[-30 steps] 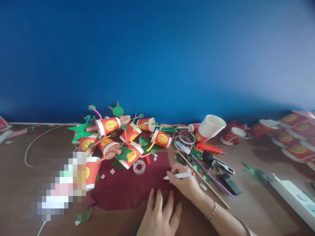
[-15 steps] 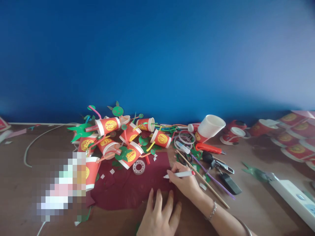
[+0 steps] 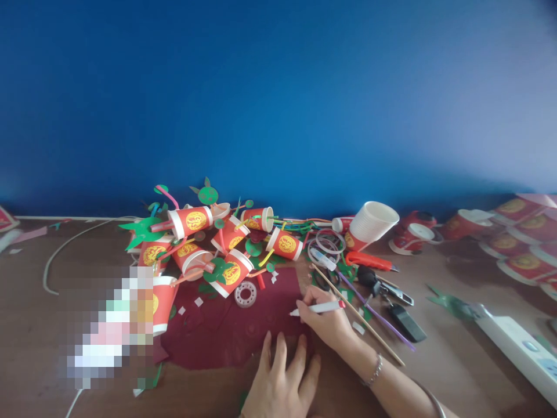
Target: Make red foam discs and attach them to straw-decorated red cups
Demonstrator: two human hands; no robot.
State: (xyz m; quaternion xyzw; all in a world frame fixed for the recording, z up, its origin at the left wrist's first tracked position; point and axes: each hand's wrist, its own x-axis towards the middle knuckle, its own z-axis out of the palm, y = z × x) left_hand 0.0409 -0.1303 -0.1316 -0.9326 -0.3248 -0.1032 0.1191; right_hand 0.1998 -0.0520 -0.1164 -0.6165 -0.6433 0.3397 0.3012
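My right hand [image 3: 324, 318] grips a white marker with a red end [image 3: 322, 308], its tip pointing left over the dark red paper [image 3: 198, 345]. Whether the tip touches the paper I cannot tell. Flat with fingers spread, my left hand [image 3: 284, 374] rests at the lower edge of that paper. A clear ring-shaped template with holes [image 3: 246, 295] lies on the paper's upper part. Small white scraps [image 3: 199, 302] are scattered near it.
Red paper cups with straws and green cutouts [image 3: 231, 273] pile up behind the paper. To the right are stacked cups [image 3: 372, 223], an orange utility knife [image 3: 369, 261], a wooden stick [image 3: 361, 318], keys [image 3: 407, 323] and a white power strip [image 3: 522, 351]. A blue wall [image 3: 278, 104] stands behind.
Both hands keep nearly the same place; the marker is still in my right hand and has shifted only very slightly. The other things lie as before.
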